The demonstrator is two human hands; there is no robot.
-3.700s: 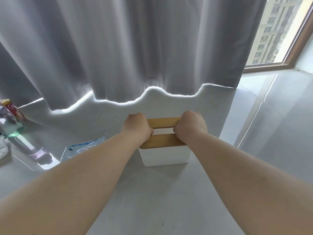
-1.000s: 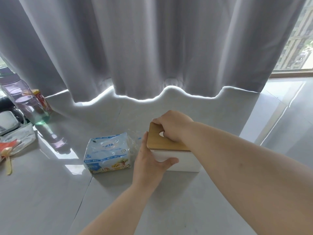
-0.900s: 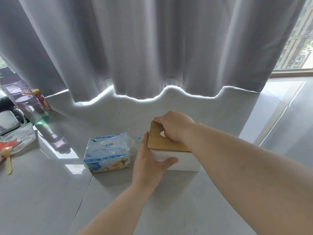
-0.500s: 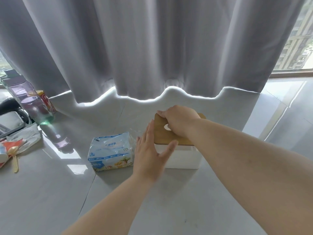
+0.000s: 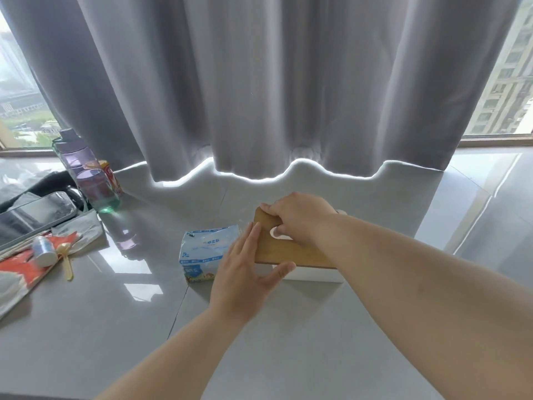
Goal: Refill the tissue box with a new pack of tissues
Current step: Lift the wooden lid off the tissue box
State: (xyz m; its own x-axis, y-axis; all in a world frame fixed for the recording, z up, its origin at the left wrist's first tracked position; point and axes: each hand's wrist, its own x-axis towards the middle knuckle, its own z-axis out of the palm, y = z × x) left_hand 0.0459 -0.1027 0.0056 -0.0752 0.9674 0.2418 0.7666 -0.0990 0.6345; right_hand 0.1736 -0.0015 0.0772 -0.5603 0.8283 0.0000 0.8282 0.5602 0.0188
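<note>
A white tissue box [image 5: 314,275] stands on the grey countertop [image 5: 259,342] in front of the curtain. Its wooden lid [image 5: 288,252] with an oval slot is lifted and tilted above the box. My right hand [image 5: 297,217] grips the lid from above, fingers through the slot. My left hand [image 5: 245,272] is spread flat against the lid's left end, thumb under its front edge. A sealed blue and white pack of tissues [image 5: 206,255] lies just left of the box, partly behind my left hand.
At far left are a purple water bottle [image 5: 86,171], a red can [image 5: 111,177], a phone [image 5: 34,215], a small bottle [image 5: 44,251], a gold spoon [image 5: 66,259] and printed packaging [image 5: 17,272]. A grey curtain [image 5: 259,82] hangs right behind the box.
The lid has come up off the box and tilted. My left hand has left the box's side and opened against the lid's left end. The view has shifted left.
</note>
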